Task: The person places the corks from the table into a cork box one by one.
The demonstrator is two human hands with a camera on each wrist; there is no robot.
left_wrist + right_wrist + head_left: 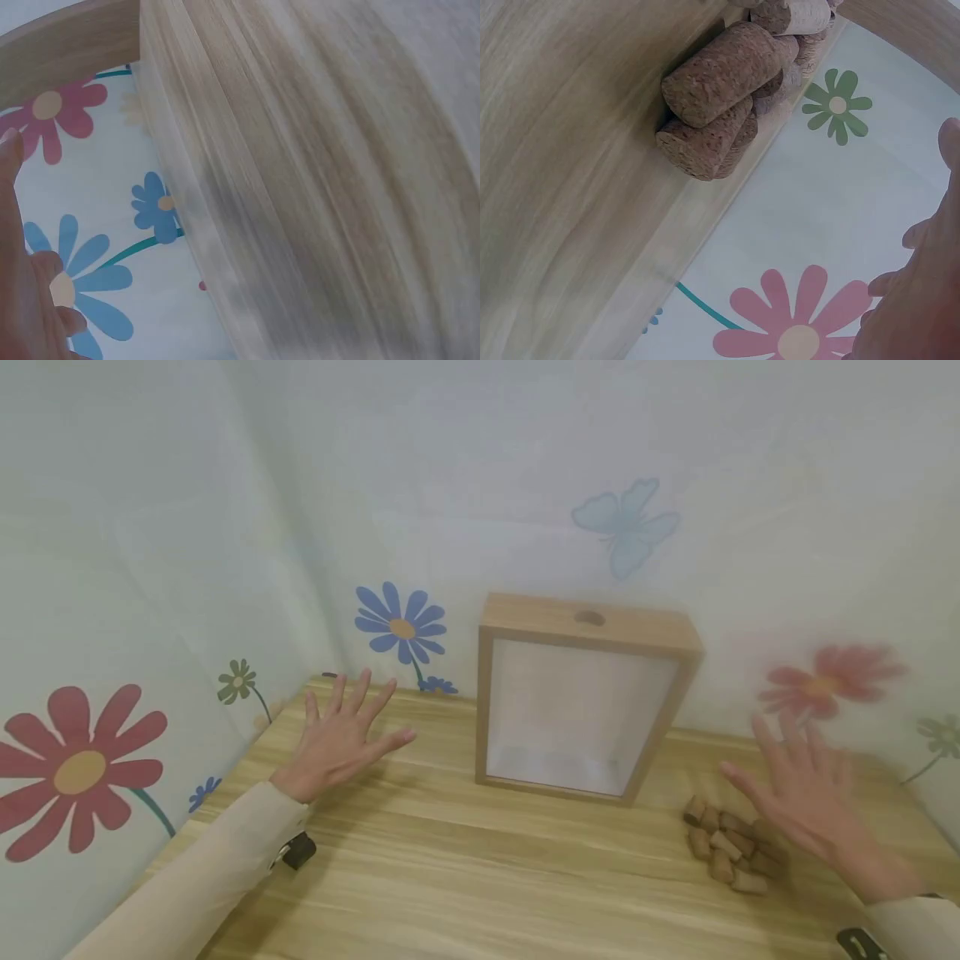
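My left hand [333,739] is held above the left part of the table with its fingers spread straight and nothing in it. On the right, my right hand [806,789] is spread too, slightly blurred, just beside and above a pile of corks [723,843]. In the right wrist view the corks [724,71] lie heaped on the wood, apart from the fingers. Between the hands, toward the back, stands an upright wooden box frame [483,710] with a clear front panel and an oval hole [589,618] in its top. Neither hand touches it.
The wood-grain table [420,860] reaches back to a pale cloth backdrop [450,460] printed with flowers and a butterfly. A small dark object [329,675] shows at the table's back left edge. Dark straps sit at both wrists.
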